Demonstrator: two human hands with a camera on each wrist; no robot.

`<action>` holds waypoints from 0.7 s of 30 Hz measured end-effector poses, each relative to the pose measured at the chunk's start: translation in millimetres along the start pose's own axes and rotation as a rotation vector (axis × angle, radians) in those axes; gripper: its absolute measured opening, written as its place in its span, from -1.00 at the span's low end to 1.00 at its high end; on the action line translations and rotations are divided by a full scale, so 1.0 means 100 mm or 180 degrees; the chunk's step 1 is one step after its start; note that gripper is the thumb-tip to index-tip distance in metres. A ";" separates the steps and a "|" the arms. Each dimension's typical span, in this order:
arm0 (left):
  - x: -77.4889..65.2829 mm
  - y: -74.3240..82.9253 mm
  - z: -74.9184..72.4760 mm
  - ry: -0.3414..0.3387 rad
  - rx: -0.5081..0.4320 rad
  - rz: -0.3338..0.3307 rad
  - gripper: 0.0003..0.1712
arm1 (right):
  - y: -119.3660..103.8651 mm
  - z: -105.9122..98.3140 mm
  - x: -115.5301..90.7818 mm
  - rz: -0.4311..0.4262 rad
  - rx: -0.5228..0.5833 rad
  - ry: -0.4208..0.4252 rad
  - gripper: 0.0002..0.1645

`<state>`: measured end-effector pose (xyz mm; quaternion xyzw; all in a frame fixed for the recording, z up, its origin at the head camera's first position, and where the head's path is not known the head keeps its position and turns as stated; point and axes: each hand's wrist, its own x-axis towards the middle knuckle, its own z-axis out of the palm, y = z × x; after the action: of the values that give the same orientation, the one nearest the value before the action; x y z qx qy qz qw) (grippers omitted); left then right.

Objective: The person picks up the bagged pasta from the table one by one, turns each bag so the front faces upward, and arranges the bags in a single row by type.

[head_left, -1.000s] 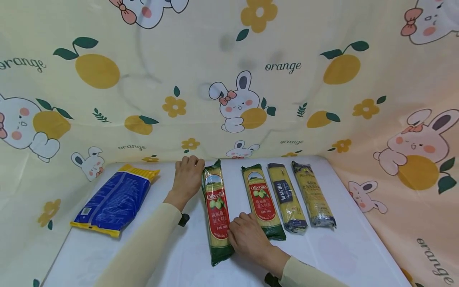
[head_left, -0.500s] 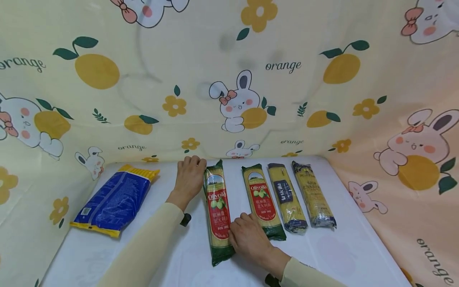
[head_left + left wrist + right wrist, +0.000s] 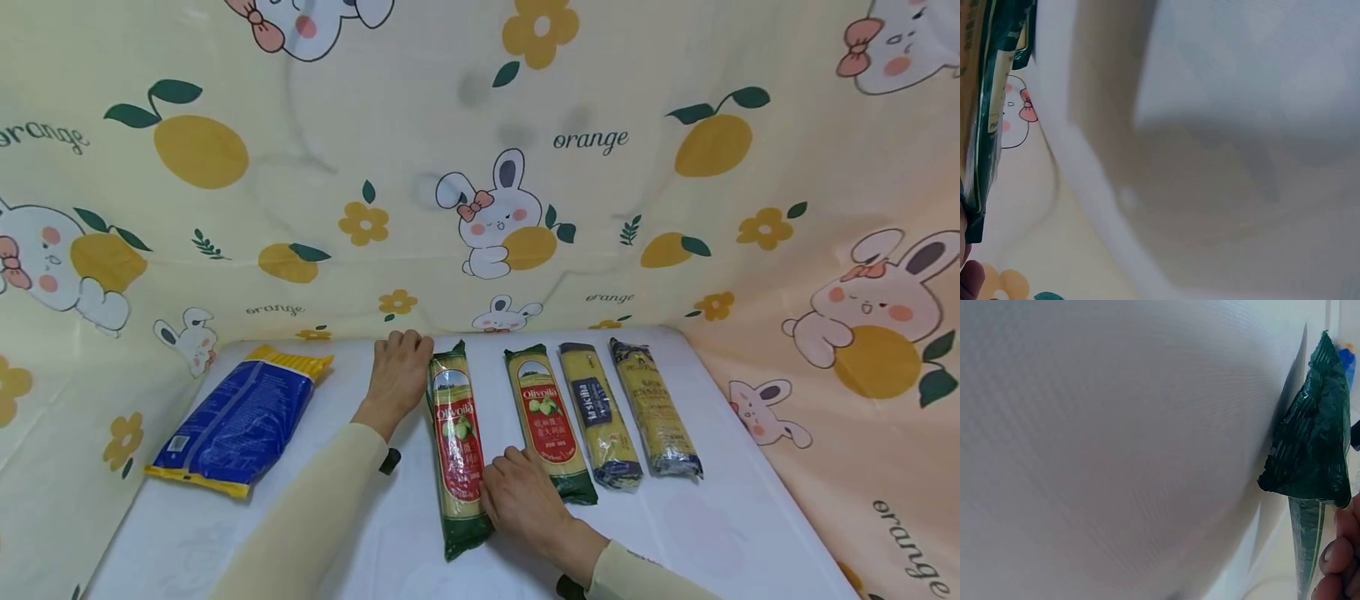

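A long pasta pack (image 3: 456, 450) with a red Olivoilà label and green ends lies lengthwise on the white table. My left hand (image 3: 397, 373) holds its far end from the left, fingers bent over the edge. Lower down on the opposite side, my right hand (image 3: 525, 504) grips the pack's right edge near the bottom. In the right wrist view the crimped green end (image 3: 1310, 437) shows above curled fingers (image 3: 1337, 556). Only the pack's side (image 3: 988, 125) and a bit of my fingers (image 3: 971, 278) appear in the left wrist view.
To the right lie a second Olivoilà pack (image 3: 551, 425), a La Sicilia pasta pack (image 3: 602, 417) and another yellow pack (image 3: 656, 408), side by side. A blue and yellow bag (image 3: 240, 421) lies at left. A printed cloth (image 3: 420, 108) hangs behind the table (image 3: 720, 533).
Over the last second the held pack has shifted slightly right and its far end slightly nearer, the left hand moving right with it. The right hand has barely moved; the other packs stay put.
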<state>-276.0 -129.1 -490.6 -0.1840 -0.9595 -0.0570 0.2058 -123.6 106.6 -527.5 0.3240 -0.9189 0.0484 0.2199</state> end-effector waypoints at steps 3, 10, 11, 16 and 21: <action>-0.01 0.01 0.06 -0.0059 0.0034 -0.0021 -0.90 | 0.00 0.01 -0.02 0.0020 -0.0008 0.0004 -0.69; 0.00 0.03 0.14 0.0021 0.0028 0.0020 -0.91 | -0.01 0.04 -0.04 0.0046 -0.0033 0.0005 -0.66; 0.01 0.04 0.15 0.0049 0.0024 0.0033 -0.92 | -0.01 0.04 -0.04 0.0051 -0.0037 0.0007 -0.66; 0.03 0.07 0.14 0.0031 0.0025 0.0018 -0.92 | 0.01 0.05 -0.05 0.0050 -0.0052 0.0057 -0.67; 0.06 0.09 0.13 -0.0031 0.0034 0.0018 -0.90 | 0.02 0.05 -0.05 0.0044 -0.0053 0.0102 -0.67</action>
<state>-282.4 -116.5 -499.2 -0.1859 -0.9602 -0.0504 0.2022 -123.2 110.1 -534.6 0.3149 -0.9178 0.0475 0.2370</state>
